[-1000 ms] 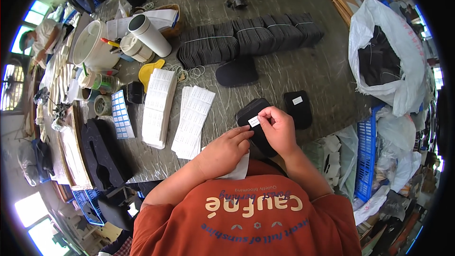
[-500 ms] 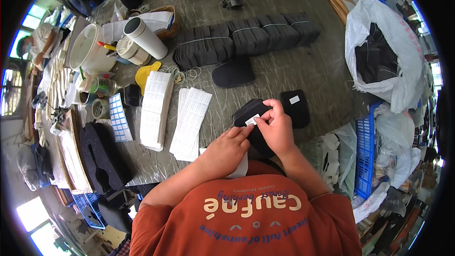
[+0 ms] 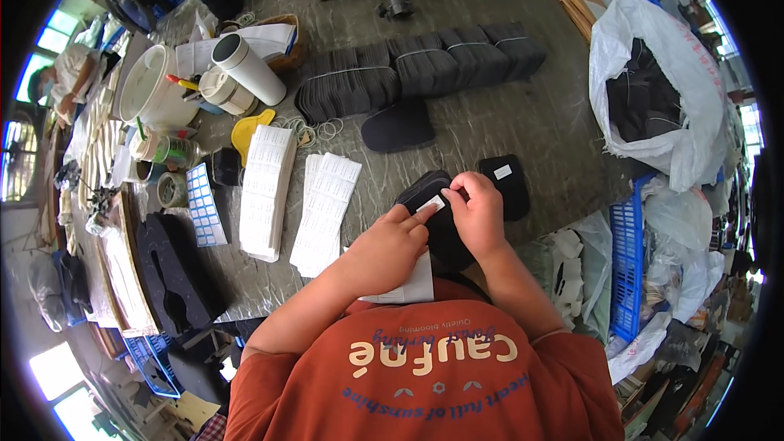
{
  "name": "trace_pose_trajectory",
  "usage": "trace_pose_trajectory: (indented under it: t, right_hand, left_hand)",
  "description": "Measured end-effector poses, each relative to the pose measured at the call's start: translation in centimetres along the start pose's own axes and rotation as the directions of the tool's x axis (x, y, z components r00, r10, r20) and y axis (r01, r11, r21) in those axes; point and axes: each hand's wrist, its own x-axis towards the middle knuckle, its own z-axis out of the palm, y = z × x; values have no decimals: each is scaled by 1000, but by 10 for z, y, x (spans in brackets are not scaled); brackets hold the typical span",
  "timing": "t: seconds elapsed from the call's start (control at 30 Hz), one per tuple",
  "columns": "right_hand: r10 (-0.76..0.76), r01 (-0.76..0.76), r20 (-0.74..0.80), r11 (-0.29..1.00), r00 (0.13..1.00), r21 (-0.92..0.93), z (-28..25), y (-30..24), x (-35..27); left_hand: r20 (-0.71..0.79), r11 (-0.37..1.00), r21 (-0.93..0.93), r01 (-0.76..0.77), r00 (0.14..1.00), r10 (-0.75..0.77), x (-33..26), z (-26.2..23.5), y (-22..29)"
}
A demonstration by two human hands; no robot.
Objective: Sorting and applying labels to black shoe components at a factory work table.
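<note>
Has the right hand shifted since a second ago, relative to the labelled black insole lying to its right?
No clear move. The right hand still pinches the small white label on the black insole stack, just left of the labelled insole, as before.

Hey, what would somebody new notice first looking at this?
Both hands, left hand and right hand, meet over a black insole at the table's near edge, pressing on a small white sticker. Behind them lies a long row of bundled black insoles; white label sheets lie left.

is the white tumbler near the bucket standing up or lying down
Lying down. The white tumbler is tipped on its side, dark open mouth toward the top left, resting against the white bucket and a smaller cup.
</note>
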Motion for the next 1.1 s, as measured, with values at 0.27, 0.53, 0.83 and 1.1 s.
trace_pose_trajectory:
  t: [0.27, 0.53, 0.83, 1.1]
  right_hand:
    - [346, -346, 15, 933, 938, 99, -46, 58, 24]
    - [141, -361, 477, 839, 868, 407, -38, -43, 2]
    - [9, -270, 523, 865, 852, 424, -33, -55, 3]
    - [-18, -293, 575, 848, 818, 443, -36, -62, 2]
  left_hand:
    - [-111, 948, -310, 71, 988, -111, -6, -7, -9]
    - [-248, 851, -412, 326, 858, -449, 1, -6, -1]
    - [55, 564, -770, 297, 912, -406, -4, -34, -1]
    - [86, 740, -600, 305, 944, -320, -2, -54, 1]
